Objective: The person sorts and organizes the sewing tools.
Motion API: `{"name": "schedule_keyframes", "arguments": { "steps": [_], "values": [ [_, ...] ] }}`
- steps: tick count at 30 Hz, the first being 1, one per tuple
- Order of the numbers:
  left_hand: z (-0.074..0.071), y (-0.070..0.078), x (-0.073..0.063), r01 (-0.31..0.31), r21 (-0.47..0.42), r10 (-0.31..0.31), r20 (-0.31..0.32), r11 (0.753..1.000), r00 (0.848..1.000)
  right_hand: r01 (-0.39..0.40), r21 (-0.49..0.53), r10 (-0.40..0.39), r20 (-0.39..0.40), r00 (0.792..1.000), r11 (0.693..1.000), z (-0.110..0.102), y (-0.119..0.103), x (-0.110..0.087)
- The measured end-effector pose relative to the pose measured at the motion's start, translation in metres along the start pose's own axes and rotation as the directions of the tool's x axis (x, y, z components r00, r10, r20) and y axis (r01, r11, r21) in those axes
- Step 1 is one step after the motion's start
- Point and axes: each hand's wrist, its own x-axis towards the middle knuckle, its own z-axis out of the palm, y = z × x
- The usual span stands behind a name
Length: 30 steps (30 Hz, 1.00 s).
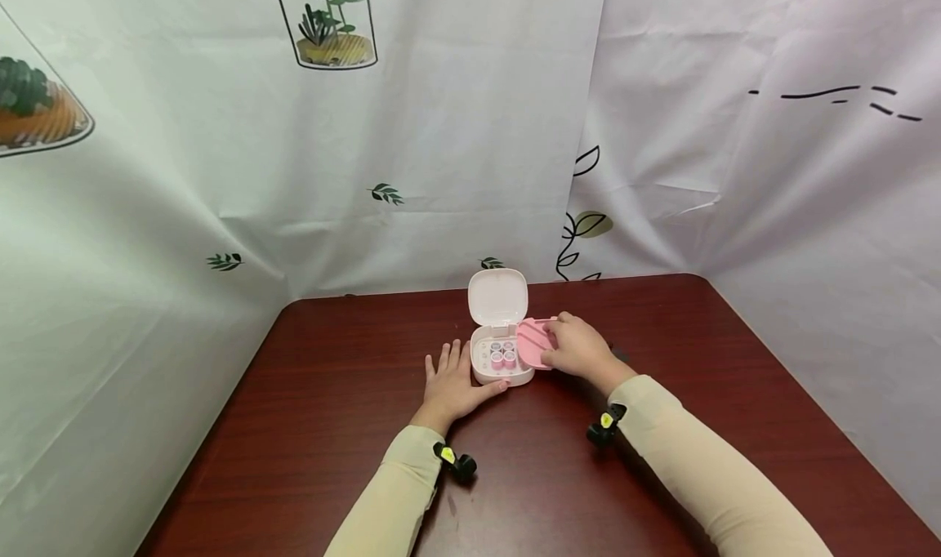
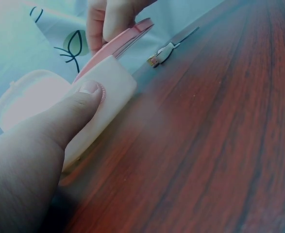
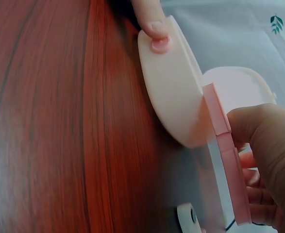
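Observation:
A small cream case (image 1: 502, 379) with rounded corners stands on the table, its hinged lid (image 1: 497, 296) raised. Several small pink round pots (image 1: 503, 360) sit inside it. My left hand (image 1: 454, 385) lies at the case's left front corner with straight, spread fingers. The left thumb (image 2: 84, 99) presses the pink button on the front wall, which shows in both wrist views. In my right hand (image 1: 581, 346) a pink grooved insert tray (image 1: 532, 343) is pinched by its right side. That tray is tilted over the case's right part and overlaps its rim in the head view.
The dark red wooden table (image 1: 331, 443) stretches around the case. Beyond its back edge hangs a white printed curtain (image 1: 470, 132). To the right of the case, a small whitish object (image 2: 164, 53) with a thin dark end lies on the table.

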Motion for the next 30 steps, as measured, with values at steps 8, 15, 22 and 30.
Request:
{"name": "schedule_keyframes", "arguments": {
  "steps": [8,15,22,30],
  "values": [
    [0.001,-0.001,0.001,0.018,0.019,-0.018,0.020,1.000,1.000,0.004,-0.007,-0.004,0.014,1.000,1.000,0.005,-0.018,0.006],
    [0.001,-0.002,0.002,0.017,0.012,-0.018,0.028,1.000,0.999,0.020,-0.007,-0.020,0.026,0.999,1.000,0.009,-0.032,0.010],
    [0.003,-0.004,0.004,0.021,0.033,-0.022,0.044,0.999,0.999,0.023,-0.008,-0.023,0.019,1.000,1.000,0.013,-0.043,0.015],
    [0.006,-0.006,0.006,0.019,0.041,-0.021,0.041,0.999,0.999,0.033,0.002,-0.033,0.022,0.999,0.999,0.018,-0.054,0.020]
  ]
}}
